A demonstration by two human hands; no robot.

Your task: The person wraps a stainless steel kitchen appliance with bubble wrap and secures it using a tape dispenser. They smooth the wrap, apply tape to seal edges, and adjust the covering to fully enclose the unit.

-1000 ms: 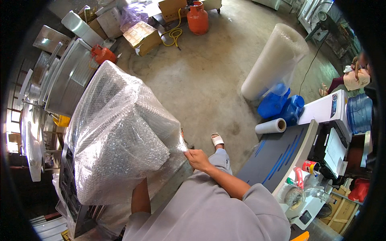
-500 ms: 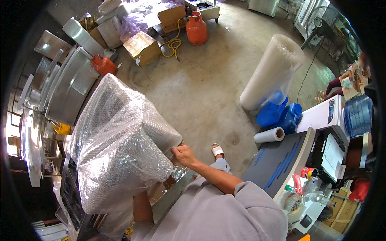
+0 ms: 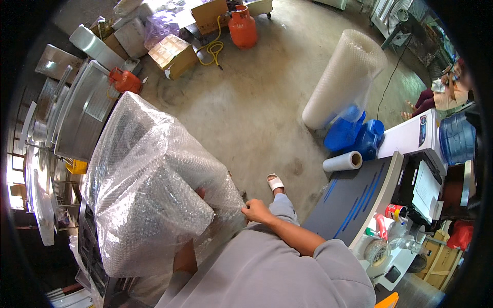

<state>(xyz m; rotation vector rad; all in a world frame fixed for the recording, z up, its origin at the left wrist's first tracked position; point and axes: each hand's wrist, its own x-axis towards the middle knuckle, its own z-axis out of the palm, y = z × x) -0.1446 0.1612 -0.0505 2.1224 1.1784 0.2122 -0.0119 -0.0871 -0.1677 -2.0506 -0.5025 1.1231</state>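
Observation:
A large bulky bundle under clear bubble wrap (image 3: 149, 179) stands at my left, its sheet draped in folds over the top and sides. My right hand (image 3: 258, 210) pinches the wrap's near right edge and holds it stretched out beside the bundle. My left hand (image 3: 200, 193) reaches under the sheet. Only a blurred bit of its fingers shows through the plastic, so their grip is hidden. What the wrap covers cannot be made out. A dark slatted frame (image 3: 88, 241) sits at the bundle's lower left.
A tall bubble wrap roll (image 3: 339, 82) stands on the floor at the right, near blue jugs (image 3: 368, 138) and a film roll (image 3: 343, 161). A counter (image 3: 349, 200) runs along my right. Orange gas cylinders (image 3: 243, 28) and a carton (image 3: 173, 56) are farther off. A person (image 3: 447, 90) sits at far right.
My right hand has moved right and slightly down, drawing the wrap's edge outward. My left hand has gone up under the sheet. The view has shifted slightly.

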